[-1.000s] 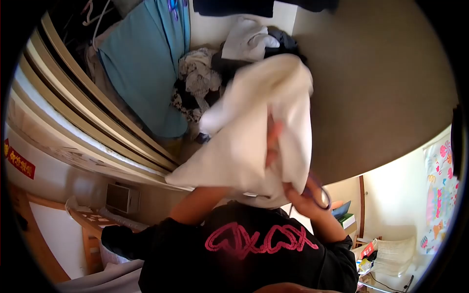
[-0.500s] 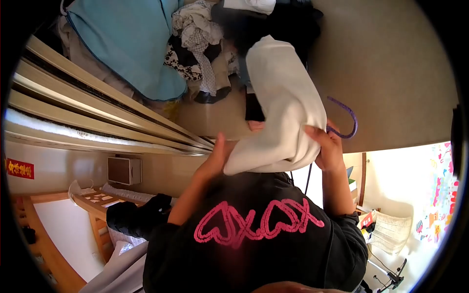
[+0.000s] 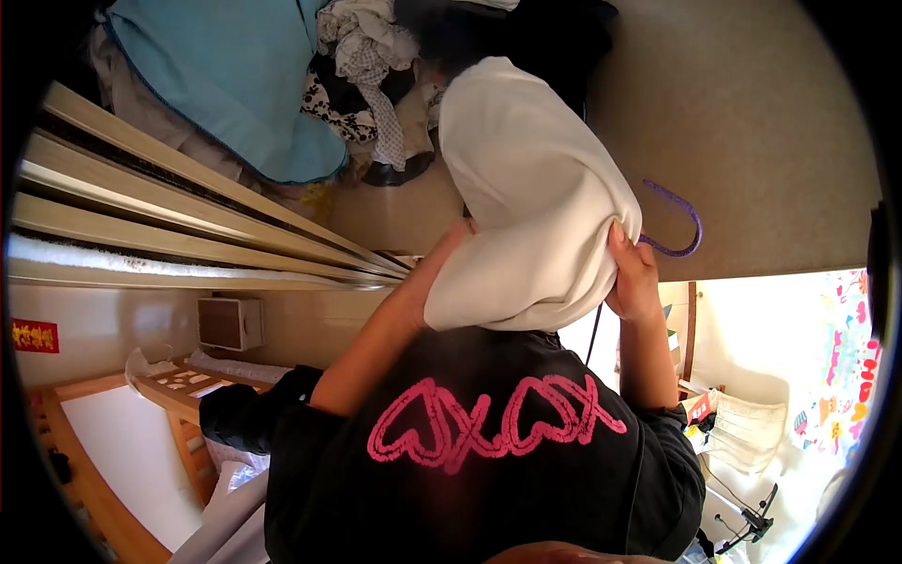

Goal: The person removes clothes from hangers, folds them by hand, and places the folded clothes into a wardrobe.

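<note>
Cream cloth [image 3: 531, 207] looks soft, probably light; I'd grab near the purple hook [image 3: 697, 226]. Right hand [image 3: 637, 285] pinches it there, fingers closed; left hand [image 3: 427, 282] has its fingers hidden, can't tell.

Home, looks like a bedroom: wooden bed frame [image 3: 101, 498], red wall sign [image 3: 36, 336]. Closet [image 3: 742, 122] with sliding doors [image 3: 188, 221], heaped clothes [image 3: 366, 47] inside.

The held cloth [image 3: 526, 202] is coloured plain cream; the hook [image 3: 697, 227], purple. The black top [image 3: 526, 508] is printed with pink hearts and X's. By the closet's [image 3: 742, 122] left edge, fabric [image 3: 225, 85] is coloured light blue.
</note>
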{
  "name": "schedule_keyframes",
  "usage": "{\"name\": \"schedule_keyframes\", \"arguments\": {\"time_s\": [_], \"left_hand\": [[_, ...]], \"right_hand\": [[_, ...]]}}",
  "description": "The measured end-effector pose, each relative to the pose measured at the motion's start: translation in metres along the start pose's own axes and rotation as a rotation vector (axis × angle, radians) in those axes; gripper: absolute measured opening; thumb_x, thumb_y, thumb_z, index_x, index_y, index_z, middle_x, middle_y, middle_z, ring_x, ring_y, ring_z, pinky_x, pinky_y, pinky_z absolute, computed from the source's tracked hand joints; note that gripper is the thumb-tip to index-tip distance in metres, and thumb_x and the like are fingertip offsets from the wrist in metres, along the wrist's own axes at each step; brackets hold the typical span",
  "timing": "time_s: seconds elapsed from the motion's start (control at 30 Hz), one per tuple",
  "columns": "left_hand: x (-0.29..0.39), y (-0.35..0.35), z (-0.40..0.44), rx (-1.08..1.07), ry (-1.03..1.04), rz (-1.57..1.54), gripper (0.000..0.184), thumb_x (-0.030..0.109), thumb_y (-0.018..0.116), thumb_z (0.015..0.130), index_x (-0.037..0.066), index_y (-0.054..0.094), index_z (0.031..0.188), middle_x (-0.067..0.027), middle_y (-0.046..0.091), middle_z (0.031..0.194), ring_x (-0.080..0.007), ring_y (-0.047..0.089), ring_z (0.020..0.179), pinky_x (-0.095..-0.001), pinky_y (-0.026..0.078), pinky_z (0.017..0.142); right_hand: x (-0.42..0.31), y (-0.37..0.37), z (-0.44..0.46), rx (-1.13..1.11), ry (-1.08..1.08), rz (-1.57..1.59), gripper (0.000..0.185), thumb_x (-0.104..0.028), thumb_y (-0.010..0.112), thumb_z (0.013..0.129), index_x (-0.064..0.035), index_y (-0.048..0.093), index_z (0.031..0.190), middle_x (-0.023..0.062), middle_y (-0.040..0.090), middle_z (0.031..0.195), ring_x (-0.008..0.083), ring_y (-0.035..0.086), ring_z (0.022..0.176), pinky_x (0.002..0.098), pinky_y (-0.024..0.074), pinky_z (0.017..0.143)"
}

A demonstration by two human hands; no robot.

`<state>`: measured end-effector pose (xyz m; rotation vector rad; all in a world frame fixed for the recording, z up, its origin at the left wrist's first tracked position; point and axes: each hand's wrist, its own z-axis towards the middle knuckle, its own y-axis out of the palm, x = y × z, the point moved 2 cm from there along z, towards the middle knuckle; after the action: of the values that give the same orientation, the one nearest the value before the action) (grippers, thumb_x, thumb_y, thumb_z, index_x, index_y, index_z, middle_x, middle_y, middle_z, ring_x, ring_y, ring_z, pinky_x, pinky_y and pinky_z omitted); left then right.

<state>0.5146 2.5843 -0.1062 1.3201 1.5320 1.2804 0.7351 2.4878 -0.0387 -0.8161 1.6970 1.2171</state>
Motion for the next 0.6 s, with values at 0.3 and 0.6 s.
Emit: {"name": "schedule_keyframes", "arguments": {"time_s": [0.3, 0.6], "left_hand": [[0.032, 0.017, -0.033, 0.401, 0.792, 0.859, 0.069, 0.013, 0.061, 0.093, 0.006, 0.020, 0.148, -0.0125, 0.038, 0.145, -0.0271, 0.048, 0.127, -0.0423, 0.044, 0.103], [0.028, -0.004, -0.011, 0.249, 0.515, 0.178, 0.062, 0.045, 0.051, 0.096, 0.007, 0.036, 0.143, -0.0142, 0.051, 0.137, -0.0285, 0.054, 0.122, -0.0444, 0.045, 0.103]], "right_hand": [[-0.035, 0.016, -0.001, 0.094, -0.109, -0.720, 0.033, -0.025, 0.061, 0.096, 0.0053, 0.065, 0.108, 0.0068, 0.068, 0.094, 0.0103, 0.059, 0.088, 0.0256, 0.0462, 0.081], [-0.015, -0.003, 0.001, 0.095, 0.111, -0.265, 0.030, -0.025, 0.063, 0.094, -0.0005, 0.064, 0.112, -0.0017, 0.063, 0.087, 0.0043, 0.051, 0.073, 0.0187, 0.0384, 0.063]]}}
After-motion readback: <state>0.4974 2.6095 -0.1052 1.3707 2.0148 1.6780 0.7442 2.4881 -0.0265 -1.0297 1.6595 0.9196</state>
